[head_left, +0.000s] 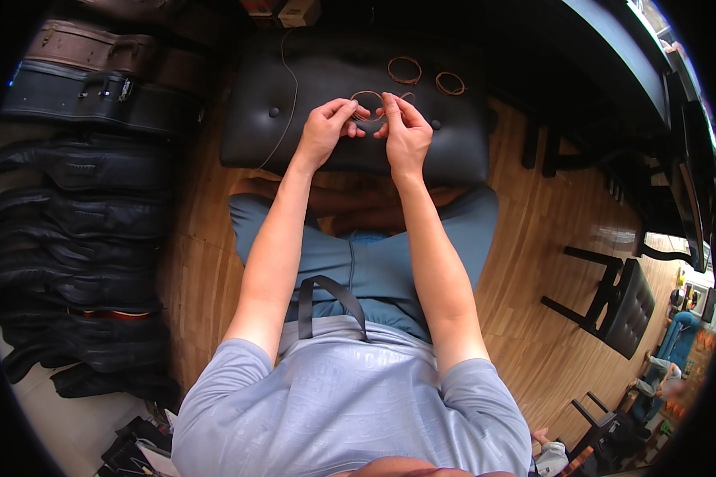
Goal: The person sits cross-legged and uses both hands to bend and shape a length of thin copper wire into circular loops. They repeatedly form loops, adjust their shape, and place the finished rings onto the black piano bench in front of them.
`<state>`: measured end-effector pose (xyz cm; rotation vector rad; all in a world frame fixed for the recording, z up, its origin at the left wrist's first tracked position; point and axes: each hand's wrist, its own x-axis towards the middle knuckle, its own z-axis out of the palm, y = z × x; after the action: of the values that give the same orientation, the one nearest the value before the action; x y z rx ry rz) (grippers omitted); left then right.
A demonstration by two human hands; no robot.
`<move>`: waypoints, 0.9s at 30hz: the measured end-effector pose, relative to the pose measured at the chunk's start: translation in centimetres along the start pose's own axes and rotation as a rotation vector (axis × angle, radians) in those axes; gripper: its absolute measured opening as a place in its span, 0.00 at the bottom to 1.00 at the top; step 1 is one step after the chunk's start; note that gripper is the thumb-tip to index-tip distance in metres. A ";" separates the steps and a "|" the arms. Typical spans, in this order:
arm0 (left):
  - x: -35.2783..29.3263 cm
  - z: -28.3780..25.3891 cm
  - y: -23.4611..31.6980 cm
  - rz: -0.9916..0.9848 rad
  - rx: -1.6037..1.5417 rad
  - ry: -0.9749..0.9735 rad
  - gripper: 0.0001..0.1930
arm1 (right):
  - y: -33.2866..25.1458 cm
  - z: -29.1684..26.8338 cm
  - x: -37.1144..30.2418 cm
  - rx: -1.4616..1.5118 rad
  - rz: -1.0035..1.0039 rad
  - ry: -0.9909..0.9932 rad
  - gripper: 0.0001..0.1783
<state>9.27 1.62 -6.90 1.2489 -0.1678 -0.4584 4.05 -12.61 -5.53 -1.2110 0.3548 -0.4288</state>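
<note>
My left hand [324,133] and my right hand [408,139] hold a thin, copper-coloured wire coil [366,93] between them, above a black padded bench [250,131]. Each hand pinches one side of the ring between thumb and fingertips. A loose wire end sticks out by the right fingertips. Beyond my right hand, a second wire coil [404,59] and a smaller third coil [449,74] lie on the bench. To the left of my hands, one long uncoiled wire [296,83] runs down the bench top in a loose curve.
Black and brown instrument cases [95,211] stand in a row on the left. My bent legs [453,230] are against the bench on a wooden floor [533,262]. A black stool [624,306] lies to the right. Another person [664,387] shows at the lower right edge.
</note>
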 end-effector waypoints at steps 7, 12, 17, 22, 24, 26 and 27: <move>-0.1 -1.1 0.5 -0.030 -0.306 -0.038 0.12 | -1.1 -1.1 0.4 0.121 0.149 0.013 0.15; -0.1 -0.9 0.5 -0.021 -0.368 -0.019 0.12 | -1.9 -2.6 1.1 0.314 0.245 -0.007 0.15; -0.3 -0.4 1.0 -0.034 -0.298 0.009 0.13 | -3.6 -5.6 2.4 0.419 0.200 0.032 0.16; -0.2 -0.3 1.0 -0.054 -0.314 0.039 0.13 | -6.7 -10.7 4.3 0.624 0.116 0.049 0.18; -0.3 -0.2 1.0 -0.054 -0.294 0.043 0.13 | -7.9 -12.4 4.4 0.609 0.096 0.072 0.19; -0.4 -0.1 1.0 -0.049 -0.249 0.047 0.13 | -8.5 -12.9 3.7 0.572 0.095 0.071 0.20; -0.5 0.1 1.1 -0.054 -0.247 0.053 0.13 | -8.5 -12.7 3.2 0.518 0.112 0.087 0.20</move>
<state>9.09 2.00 -5.80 1.0242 -0.0314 -0.4769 -0.42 -27.00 -1.61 -0.6667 0.3566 -0.4426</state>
